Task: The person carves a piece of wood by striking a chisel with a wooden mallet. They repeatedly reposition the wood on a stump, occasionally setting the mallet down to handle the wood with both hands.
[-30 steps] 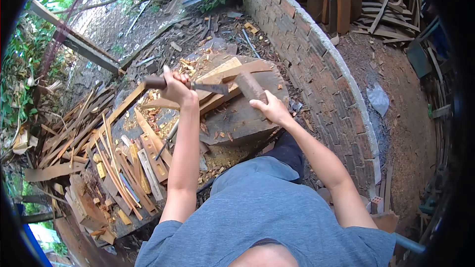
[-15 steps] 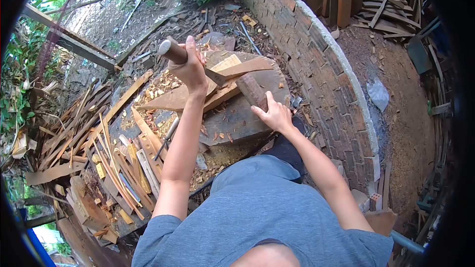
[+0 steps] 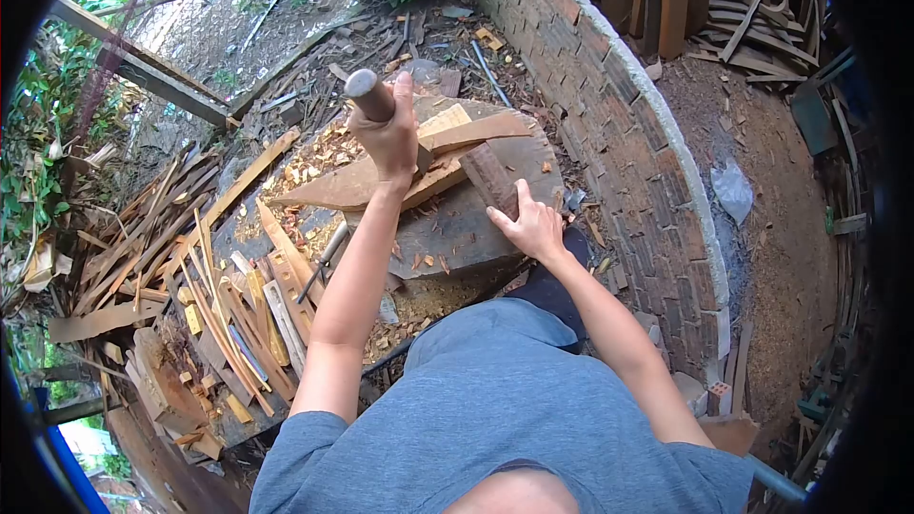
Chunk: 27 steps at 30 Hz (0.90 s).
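Observation:
My left hand (image 3: 386,138) is closed round the thick wooden handle of a chopping blade (image 3: 371,95), its butt end pointing up toward me. Most of the dark metal below my fist is hidden; part shows against the wood. My right hand (image 3: 533,228) grips the near end of a dark brown wooden block (image 3: 489,177), thumb on its left side. The far end of this block meets a long pointed plank (image 3: 333,188) and a curved piece of wood (image 3: 486,128). These pieces lie on a large round chopping stump (image 3: 457,249).
Wood chips (image 3: 307,169) litter the stump's left side. Offcuts and thin strips (image 3: 238,324) are piled at left. A curved brick wall (image 3: 609,148) rises close on the right, with a plastic bag (image 3: 731,190) beyond it. Wire mesh (image 3: 190,9) hangs at the back left.
My left hand with the chopping blade has moved slightly right and down, toward the wood on the stump. My right hand keeps its hold on the block. The whole view has shifted a little.

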{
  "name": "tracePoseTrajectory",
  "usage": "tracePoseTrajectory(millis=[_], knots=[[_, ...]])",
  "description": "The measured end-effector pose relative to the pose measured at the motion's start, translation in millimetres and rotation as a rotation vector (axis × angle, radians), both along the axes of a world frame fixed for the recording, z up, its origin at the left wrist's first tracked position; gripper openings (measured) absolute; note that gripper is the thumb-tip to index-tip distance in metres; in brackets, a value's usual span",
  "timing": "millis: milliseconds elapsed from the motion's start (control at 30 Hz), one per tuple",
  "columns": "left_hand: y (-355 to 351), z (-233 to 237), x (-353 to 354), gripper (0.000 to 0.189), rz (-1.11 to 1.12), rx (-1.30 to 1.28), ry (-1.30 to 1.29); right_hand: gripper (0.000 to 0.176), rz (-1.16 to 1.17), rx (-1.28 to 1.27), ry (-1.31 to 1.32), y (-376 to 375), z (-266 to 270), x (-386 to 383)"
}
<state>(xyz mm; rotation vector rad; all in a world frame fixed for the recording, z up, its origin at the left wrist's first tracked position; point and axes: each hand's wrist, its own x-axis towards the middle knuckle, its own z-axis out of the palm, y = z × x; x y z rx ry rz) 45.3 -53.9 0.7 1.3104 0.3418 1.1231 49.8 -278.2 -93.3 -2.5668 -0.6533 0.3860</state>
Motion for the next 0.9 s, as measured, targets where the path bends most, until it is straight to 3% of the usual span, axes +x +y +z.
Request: tracePoseTrajectory(millis=[300, 533, 633, 667, 733, 833, 900], knots=[[-5, -12, 1, 0.022, 0.055, 0.286, 0.054, 0.079, -0.004, 0.010, -0.007, 0, -2, 0], [-2, -11, 4, 0.022, 0.068, 0.246, 0.032, 0.082, 0.004, -0.031, 0.020, 1, 1, 3], [-3, -9, 4, 0.022, 0.059, 0.217, 0.014, 0.080, -0.002, 0.013, 0.096, 1, 2, 15], [-6, -6, 2, 0.021, 0.062, 0.250, 0.021, 0.078, -0.014, 0.207, 0.307, -1, -4, 31], [-13, 0, -2, 0.021, 0.065, 0.294, 0.045, 0.069, -0.068, 0.474, 0.579, 5, 32, 45], [-18, -4, -1, 0.022, 0.065, 0.331, 0.080, 0.065, 0.022, 0.826, 0.197, 23, 146, 33], [-20, -5, -3, 0.017, 0.044, 0.346, 0.136, 0.053, 0.196, 1.037, -0.006, 32, 210, 24]])
